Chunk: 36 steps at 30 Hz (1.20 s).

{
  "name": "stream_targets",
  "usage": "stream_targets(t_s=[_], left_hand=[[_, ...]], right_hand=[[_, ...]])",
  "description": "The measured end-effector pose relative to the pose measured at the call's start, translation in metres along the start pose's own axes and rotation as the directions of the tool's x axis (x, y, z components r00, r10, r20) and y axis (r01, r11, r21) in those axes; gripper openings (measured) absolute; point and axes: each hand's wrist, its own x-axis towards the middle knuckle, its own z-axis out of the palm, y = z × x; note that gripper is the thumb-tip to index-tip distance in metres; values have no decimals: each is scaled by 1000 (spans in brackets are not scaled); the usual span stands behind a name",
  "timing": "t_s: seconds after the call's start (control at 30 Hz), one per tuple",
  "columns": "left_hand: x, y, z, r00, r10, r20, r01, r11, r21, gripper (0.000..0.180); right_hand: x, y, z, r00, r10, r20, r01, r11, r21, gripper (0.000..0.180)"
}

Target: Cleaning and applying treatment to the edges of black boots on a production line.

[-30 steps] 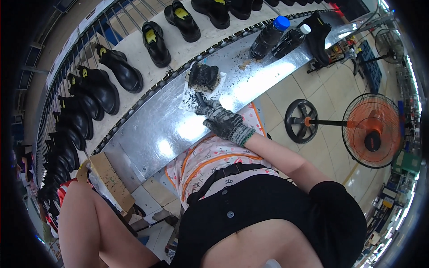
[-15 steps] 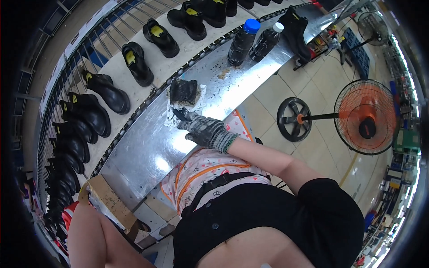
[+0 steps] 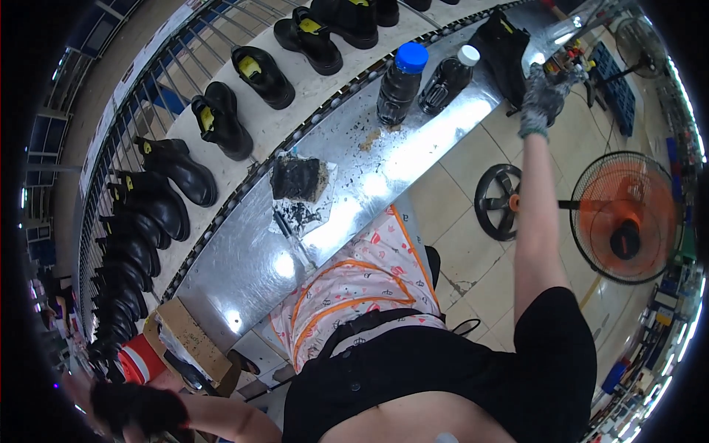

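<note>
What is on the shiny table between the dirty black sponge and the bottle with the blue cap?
In the head view, only crumbs of brown dirt lie between the sponge and the blue-capped bottle.

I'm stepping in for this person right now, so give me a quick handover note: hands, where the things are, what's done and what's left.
Right hand: gloved, stretched out to the far right end of the metal bench, at the black boot standing there; whether it grips the boot cannot be told.
Left hand: dark glove, low by the cardboard box, holding nothing I can see.
Black block sits on smeared paper mid-bench; two dark bottles stand further right.
Boots ride the conveyor behind the bench.
Done: cannot tell from here.
Left: likely the boot at the right hand.
</note>
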Motion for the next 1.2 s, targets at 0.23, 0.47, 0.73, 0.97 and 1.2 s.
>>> stream_targets(t_s=[0.23, 0.47, 0.73, 0.97, 1.2], left_hand=[[-57, -112, -62, 752, -652, 92, 657, 752, -45, 56], [-94, -27, 14, 629, -774, 69, 777, 622, -101, 54], [-129, -39, 8, 572, -811, 121, 820, 561, -112, 51], [-167, -65, 50, 353, -879, 320, 935, 323, -143, 43], [-122, 32, 153, 688, -261, 677, 686, 540, -488, 31]], right_hand=[[81, 91, 132, 879, -145, 454, 33, 969, 244, 62], [95, 105, 119, 728, -52, 684, 237, 955, -180, 62], [-12, 28, -40, 825, 29, 565, 64, 987, -145, 59], [-151, 19, -163, 783, 317, 536, -518, 809, 278, 36], [-239, -169, -119, 358, -277, 892, -308, 867, 392, 38]])
